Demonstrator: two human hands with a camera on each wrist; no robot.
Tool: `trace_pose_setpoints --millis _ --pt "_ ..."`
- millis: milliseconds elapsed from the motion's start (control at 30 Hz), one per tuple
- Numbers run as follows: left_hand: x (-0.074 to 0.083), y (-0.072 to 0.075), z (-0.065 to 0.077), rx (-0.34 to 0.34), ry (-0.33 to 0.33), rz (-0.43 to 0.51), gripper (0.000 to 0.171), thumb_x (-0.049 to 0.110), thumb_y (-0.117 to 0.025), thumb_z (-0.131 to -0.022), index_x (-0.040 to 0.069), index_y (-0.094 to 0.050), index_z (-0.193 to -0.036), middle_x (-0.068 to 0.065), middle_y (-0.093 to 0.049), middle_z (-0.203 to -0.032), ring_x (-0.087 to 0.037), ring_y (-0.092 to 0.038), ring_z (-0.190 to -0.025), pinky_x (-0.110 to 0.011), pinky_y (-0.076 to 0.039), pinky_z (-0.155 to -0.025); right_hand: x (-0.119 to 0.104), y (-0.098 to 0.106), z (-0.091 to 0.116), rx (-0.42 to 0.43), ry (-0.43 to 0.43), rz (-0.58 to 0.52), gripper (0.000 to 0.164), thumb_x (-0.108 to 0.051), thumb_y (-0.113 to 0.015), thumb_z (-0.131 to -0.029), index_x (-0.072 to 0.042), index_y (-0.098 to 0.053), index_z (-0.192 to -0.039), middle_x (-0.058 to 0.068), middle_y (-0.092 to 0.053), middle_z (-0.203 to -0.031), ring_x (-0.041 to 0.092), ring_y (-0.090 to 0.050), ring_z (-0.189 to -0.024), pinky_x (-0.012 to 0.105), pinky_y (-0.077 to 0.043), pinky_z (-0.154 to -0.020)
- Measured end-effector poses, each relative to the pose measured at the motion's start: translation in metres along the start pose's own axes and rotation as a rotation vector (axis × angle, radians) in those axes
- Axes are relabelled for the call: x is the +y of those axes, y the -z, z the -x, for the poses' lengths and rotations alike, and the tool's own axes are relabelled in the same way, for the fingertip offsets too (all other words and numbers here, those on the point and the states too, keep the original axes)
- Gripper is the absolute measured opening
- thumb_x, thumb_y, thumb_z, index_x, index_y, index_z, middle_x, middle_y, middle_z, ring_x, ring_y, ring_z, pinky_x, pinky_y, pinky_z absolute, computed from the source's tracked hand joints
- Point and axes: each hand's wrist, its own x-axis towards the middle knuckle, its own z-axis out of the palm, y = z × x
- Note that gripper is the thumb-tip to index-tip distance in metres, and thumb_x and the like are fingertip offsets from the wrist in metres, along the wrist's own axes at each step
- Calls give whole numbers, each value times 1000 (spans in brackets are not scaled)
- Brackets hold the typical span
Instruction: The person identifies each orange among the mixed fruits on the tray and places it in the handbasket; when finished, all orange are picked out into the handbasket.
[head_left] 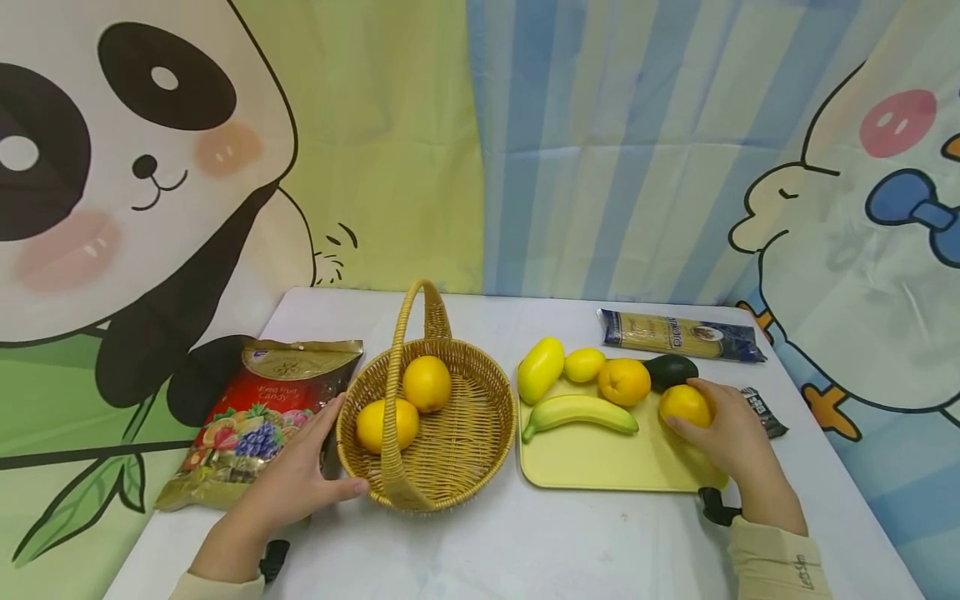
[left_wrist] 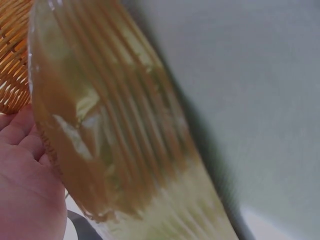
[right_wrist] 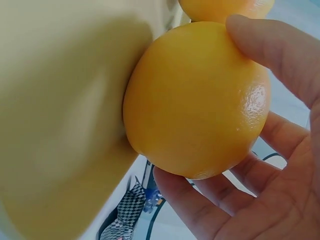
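My right hand (head_left: 731, 433) grips an orange (head_left: 686, 405) at the right end of the yellow tray (head_left: 592, 467). In the right wrist view the thumb and fingers curl round this orange (right_wrist: 197, 100), which is against or very near the tray surface. My left hand (head_left: 292, 479) touches the left side of the wicker basket (head_left: 468, 433), its fingers fairly straight and thumb near the front rim. Inside the basket lie two oranges, one nearer the back (head_left: 427, 384) and one partly behind the handle (head_left: 372, 427).
On the tray are a banana (head_left: 581, 412), a yellow mango-like fruit (head_left: 541, 371), a lemon (head_left: 584, 364), another orange (head_left: 624, 382) and a dark avocado-like fruit (head_left: 670, 372). A candy bag (head_left: 262, 417) stands left, a pasta pack (head_left: 682, 335) behind, a small dark packet (head_left: 763, 412) right.
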Motion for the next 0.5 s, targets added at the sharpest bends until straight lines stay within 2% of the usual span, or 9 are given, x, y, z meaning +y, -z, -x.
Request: trace_pose_setpoints --millis 200,500 --pt "0 0 0 3 -6 6 132 68 -85 -73 27 -7 -170 -22 -19 -174 -55 -26 -154 -84 -30 -110 1 -1 1 15 -15 4 88 -46 -80 -90 1 -44 -155 39 -44 -149 58 -41 -132 78 -36 -107" --pt "0 0 0 5 -9 11 132 69 -85 -73 29 -6 -170 -22 -19 -174 -56 -25 -155 -84 -30 -110 -1 0 3 17 -18 -3 87 -45 -81 -90 2 -45 -154 38 -45 -148 57 -42 -131 78 -37 -106"
